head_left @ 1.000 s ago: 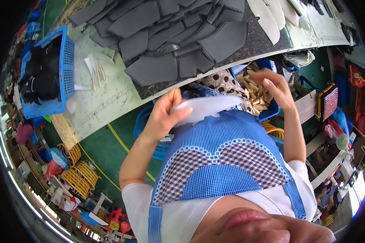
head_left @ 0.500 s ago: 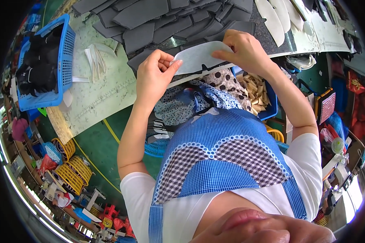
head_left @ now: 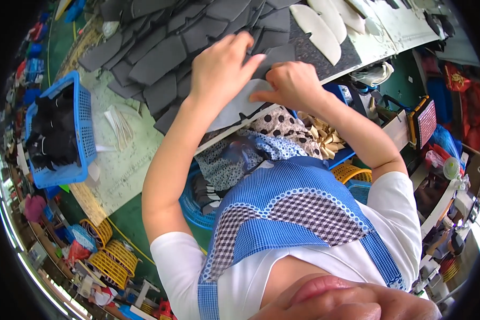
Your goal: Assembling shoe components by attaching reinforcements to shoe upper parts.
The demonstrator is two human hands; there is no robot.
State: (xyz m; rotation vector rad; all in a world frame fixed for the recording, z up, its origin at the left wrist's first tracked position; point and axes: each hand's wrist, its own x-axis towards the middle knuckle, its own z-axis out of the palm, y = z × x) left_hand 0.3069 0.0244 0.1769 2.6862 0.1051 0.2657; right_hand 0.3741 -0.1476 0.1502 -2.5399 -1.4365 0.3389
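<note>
A pale grey cut sheet piece (head_left: pixel 239 108) with a rounded end and a small notch lies at the front edge of the worktable. My right hand (head_left: pixel 296 85) pinches its right end, thumb on top and fingers curled behind. My left hand (head_left: pixel 221 66) is over the spread of dark grey foam-like pieces (head_left: pixel 160 56), its thumb held away from the bent fingers. Nothing shows in its grasp, and I cannot tell whether the fingertips touch the dark pieces. My left wrist and forearm cover part of the pale piece's left side.
Cream-coloured shaped pieces (head_left: pixel 317 33) lie at the back right of the table. On the left stands a blue basket (head_left: pixel 85 125) of black items, with thin white strips (head_left: pixel 120 128) beside it. Below the table edge, several beige pieces (head_left: pixel 325 136) fill a blue bin.
My left hand has let go of the pale piece's left end and moved up and right over the dark pieces. My right hand has lowered with the piece toward the table edge.
</note>
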